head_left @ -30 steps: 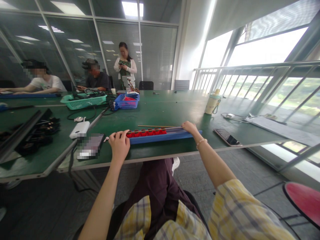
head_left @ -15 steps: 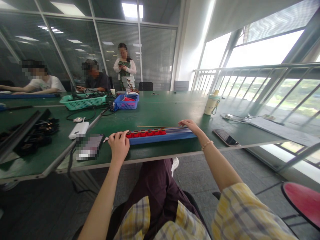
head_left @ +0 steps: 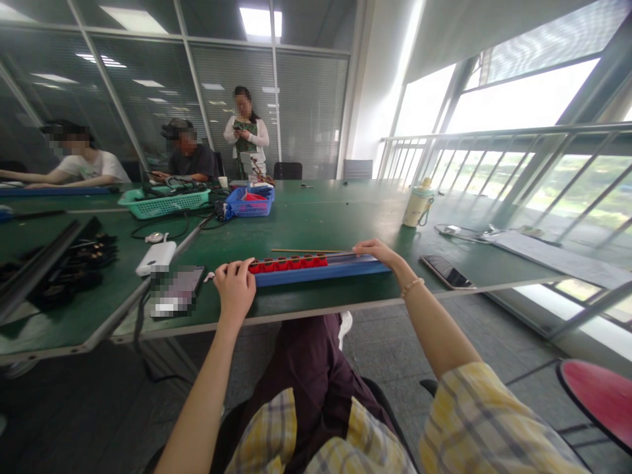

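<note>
Grasps the blue tray (head_left: 316,274) on the green table (head_left: 326,220) by its left end with the left hand (head_left: 235,282); rests the right hand (head_left: 379,252) at the tray's right end, cannot tell whether gripping

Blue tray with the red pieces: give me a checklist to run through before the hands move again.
1. Blue tray wholly on the green table, back from its front edge: ok.
2. Left hand at the tray's left end: ok.
3. Right hand at the tray's right part: ok; firmness of its hold: cannot tell.
4. Red pieces in a row within the tray: ok.
5. Thin stick outside the tray, behind it: ok.
6. Right-side phone apart from the tray: ok.
</note>
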Demonstrator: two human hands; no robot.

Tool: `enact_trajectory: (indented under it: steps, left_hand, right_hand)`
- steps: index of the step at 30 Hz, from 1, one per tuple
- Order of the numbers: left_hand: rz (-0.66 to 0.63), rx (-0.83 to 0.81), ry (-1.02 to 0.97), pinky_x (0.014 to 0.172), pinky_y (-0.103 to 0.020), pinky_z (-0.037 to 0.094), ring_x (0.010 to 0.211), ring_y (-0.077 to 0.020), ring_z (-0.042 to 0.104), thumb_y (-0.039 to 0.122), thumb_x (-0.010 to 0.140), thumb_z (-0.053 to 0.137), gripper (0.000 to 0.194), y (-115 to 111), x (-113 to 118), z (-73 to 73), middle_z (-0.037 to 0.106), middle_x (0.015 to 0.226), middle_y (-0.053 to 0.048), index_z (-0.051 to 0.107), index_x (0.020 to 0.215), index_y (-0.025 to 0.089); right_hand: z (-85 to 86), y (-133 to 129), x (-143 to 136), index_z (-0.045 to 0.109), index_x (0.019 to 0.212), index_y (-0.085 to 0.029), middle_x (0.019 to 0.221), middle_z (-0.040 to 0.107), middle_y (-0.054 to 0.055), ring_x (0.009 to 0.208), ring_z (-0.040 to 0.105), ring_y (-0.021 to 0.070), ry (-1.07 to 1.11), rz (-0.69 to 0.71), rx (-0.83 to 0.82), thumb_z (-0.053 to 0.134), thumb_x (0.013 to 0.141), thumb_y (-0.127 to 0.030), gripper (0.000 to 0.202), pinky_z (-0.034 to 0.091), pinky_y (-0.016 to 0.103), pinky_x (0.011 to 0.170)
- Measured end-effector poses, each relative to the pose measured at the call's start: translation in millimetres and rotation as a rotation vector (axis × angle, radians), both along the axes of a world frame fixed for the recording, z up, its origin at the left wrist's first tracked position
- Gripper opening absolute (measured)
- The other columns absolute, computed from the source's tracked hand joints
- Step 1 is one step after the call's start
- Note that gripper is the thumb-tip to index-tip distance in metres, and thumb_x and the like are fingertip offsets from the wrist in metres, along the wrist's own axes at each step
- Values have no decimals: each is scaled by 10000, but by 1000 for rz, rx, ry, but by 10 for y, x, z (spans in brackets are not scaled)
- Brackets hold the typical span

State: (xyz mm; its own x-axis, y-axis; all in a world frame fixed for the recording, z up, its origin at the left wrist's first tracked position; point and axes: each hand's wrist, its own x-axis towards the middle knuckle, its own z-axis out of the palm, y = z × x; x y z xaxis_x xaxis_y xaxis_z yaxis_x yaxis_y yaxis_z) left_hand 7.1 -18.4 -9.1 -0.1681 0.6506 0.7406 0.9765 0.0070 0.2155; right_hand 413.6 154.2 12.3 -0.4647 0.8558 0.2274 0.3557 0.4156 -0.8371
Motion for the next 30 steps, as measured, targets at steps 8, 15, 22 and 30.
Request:
enact_trajectory:
  steps: [8,15,22,30]
  left_hand:
    - [2,-4,6,1004,-484,342,1159,-329,393,210,907,440,408,13,-10,-9,627,1138,-123,674,1239,246]
    - [-1,-6,-1,1009,-487,345,1164,-323,392,202,911,448,400,18,-7,-1,629,1137,-122,675,1237,243]
    - [10,5,14,992,-471,349,1147,-318,400,215,935,427,388,17,1,2,641,1133,-109,681,1225,249]
    - [10,10,23,982,-469,346,1144,-320,399,221,942,420,385,17,-3,-4,650,1131,-101,684,1222,250]
  right_hand:
    - [-158,167,32,605,618,-187,679,633,27,752,573,175,75,-239,41,587,713,-764,585,453,316,830]
    - [-251,286,42,465,565,-210,607,565,9,630,520,129,296,-343,37,539,685,-872,677,472,279,710]
    - [-303,383,77,509,570,-197,557,524,-7,567,510,109,574,-445,-11,643,684,-819,646,490,252,626]
    - [-378,413,93,608,671,-170,667,636,45,649,581,142,323,-519,47,513,824,-767,624,499,267,707]
